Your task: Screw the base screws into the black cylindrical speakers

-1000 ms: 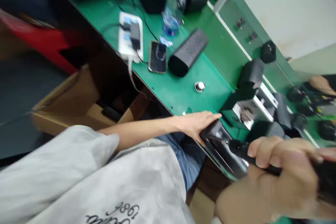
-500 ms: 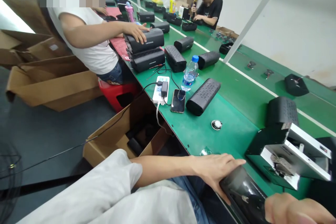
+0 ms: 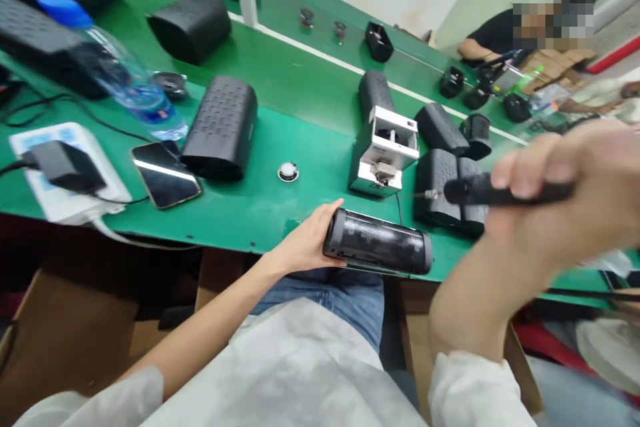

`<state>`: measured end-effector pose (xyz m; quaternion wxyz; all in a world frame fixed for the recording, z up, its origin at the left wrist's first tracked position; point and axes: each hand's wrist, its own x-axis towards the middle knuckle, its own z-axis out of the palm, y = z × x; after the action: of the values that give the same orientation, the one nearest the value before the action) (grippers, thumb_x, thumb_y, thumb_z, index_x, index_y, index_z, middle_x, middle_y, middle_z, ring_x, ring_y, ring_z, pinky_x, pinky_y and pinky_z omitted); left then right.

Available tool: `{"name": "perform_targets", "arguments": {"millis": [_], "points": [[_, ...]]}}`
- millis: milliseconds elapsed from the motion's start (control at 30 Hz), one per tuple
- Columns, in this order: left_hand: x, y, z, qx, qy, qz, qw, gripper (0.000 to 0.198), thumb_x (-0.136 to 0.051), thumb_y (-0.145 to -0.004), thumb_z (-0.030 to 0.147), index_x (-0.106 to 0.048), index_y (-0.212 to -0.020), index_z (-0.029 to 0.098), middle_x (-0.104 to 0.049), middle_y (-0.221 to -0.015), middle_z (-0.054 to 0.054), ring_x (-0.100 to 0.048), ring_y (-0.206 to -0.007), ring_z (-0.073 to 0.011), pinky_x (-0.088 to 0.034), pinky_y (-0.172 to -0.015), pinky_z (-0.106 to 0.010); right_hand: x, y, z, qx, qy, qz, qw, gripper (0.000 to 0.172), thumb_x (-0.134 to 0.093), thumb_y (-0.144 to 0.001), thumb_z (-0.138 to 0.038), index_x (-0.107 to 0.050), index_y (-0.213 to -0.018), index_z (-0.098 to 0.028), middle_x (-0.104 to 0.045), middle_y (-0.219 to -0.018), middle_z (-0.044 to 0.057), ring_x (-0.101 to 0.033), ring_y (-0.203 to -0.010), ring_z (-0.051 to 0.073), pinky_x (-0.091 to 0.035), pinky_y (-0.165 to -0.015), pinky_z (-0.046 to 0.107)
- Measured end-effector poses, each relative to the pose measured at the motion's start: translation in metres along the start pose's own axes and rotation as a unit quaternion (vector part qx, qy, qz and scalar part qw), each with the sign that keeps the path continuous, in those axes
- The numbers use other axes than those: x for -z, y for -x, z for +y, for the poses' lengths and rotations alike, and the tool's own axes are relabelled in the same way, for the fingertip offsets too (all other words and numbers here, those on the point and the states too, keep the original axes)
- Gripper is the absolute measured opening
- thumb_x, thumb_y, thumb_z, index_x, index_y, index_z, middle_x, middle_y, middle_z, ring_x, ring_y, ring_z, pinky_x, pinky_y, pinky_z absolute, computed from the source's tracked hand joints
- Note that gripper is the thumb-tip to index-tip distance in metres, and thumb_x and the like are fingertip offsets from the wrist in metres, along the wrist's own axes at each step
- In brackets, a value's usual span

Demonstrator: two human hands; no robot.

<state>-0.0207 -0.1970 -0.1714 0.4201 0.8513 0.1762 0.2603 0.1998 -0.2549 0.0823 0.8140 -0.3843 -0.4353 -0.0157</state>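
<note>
My left hand (image 3: 310, 240) grips one end of a black speaker (image 3: 383, 243) with a glossy mesh-patterned face, held level at the table's front edge. Raised to the right, my blurred right hand (image 3: 545, 173) is wrapped round the black handle of an electric screwdriver (image 3: 470, 191). Its thin metal bit points left, above the table and apart from the speaker. Behind the held speaker stands a silver and black box-shaped machine (image 3: 385, 150), which looks like a screw feeder. A small round speaker driver (image 3: 288, 172) lies on the green table left of it.
Black speaker housings (image 3: 220, 127) stand at the left, and more (image 3: 437, 187) right of the machine. A water bottle (image 3: 135, 87), a phone (image 3: 166, 173) and a power strip (image 3: 70, 173) occupy the left end. A co-worker (image 3: 500, 33) sits across the table.
The view has swung to the right. My right hand, earlier by the speaker's other end, is now up at the right with the screwdriver. My left hand still holds the speaker.
</note>
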Motion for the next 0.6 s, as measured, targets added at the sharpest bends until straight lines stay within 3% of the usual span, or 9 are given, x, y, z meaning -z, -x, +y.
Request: {"name": "perform_targets", "arguments": {"millis": [33,67,233,367,467,600], "points": [[0.001,0.0,0.002,0.001,-0.003,-0.006,1.0,0.142,-0.105,-0.083,0.047,-0.01,-0.186,0.026,-0.04,-0.181,-0.029,-0.045,-0.169,-0.0511,-0.043,-0.138,-0.073,0.002,-0.012,0.016,0.034,0.009,0.008,0.999,0.021,-0.072,-0.076,-0.033,-0.055,-0.088,-0.028,-0.04,-0.055,-0.012,-0.036,-0.041,0.008,-0.035,-0.039,0.023],[0.002,0.001,0.003,0.002,-0.006,-0.009,1.0,0.143,-0.105,-0.083,0.048,-0.008,-0.186,0.026,-0.041,-0.181,-0.029,-0.046,-0.169,-0.0515,-0.045,-0.137,-0.073,0.003,-0.022,0.033,0.055,0.03,0.008,0.998,0.021,-0.067,-0.079,-0.031,-0.058,-0.097,-0.028,-0.042,-0.054,-0.014,-0.038,-0.041,0.009,-0.036,-0.039,0.023],[0.002,0.003,0.005,0.013,-0.022,-0.012,1.0,0.147,-0.105,-0.083,0.047,-0.003,-0.187,0.029,-0.044,-0.178,-0.028,-0.049,-0.166,-0.0525,-0.049,-0.133,-0.073,-0.007,-0.033,0.091,0.087,0.06,-0.034,0.994,0.019,-0.061,-0.085,-0.03,-0.047,-0.098,-0.03,-0.037,-0.056,-0.016,-0.035,-0.038,0.008,-0.033,-0.037,0.028],[0.002,0.002,0.004,0.016,-0.022,-0.015,1.0,0.149,-0.105,-0.083,0.048,-0.001,-0.187,0.031,-0.043,-0.178,-0.028,-0.049,-0.166,-0.0528,-0.05,-0.133,-0.074,-0.003,-0.03,0.104,0.035,0.136,-0.105,0.985,0.023,-0.065,-0.095,-0.038,-0.046,-0.107,-0.033,-0.048,-0.073,-0.009,-0.041,-0.046,0.009,-0.042,-0.042,0.035],[0.003,0.002,0.005,0.013,-0.02,-0.013,1.0,0.147,-0.105,-0.084,0.046,-0.002,-0.187,0.03,-0.044,-0.177,-0.028,-0.049,-0.166,-0.0525,-0.05,-0.132,-0.073,0.001,-0.03,0.109,0.002,0.182,-0.118,0.976,0.025,-0.065,-0.1,-0.043,-0.043,-0.108,-0.035,-0.047,-0.077,-0.007,-0.04,-0.048,0.009,-0.045,-0.045,0.036],[0.003,0.001,0.004,-0.003,-0.018,-0.008,1.0,0.145,-0.104,-0.084,0.048,-0.004,-0.187,0.027,-0.044,-0.177,-0.029,-0.048,-0.167,-0.0531,-0.047,-0.134,-0.074,-0.001,-0.024,0.105,0.001,0.128,-0.091,0.988,0.029,-0.069,-0.089,-0.041,-0.046,-0.103,-0.033,-0.04,-0.067,-0.012,-0.037,-0.042,0.009,-0.038,-0.039,0.033]]}}
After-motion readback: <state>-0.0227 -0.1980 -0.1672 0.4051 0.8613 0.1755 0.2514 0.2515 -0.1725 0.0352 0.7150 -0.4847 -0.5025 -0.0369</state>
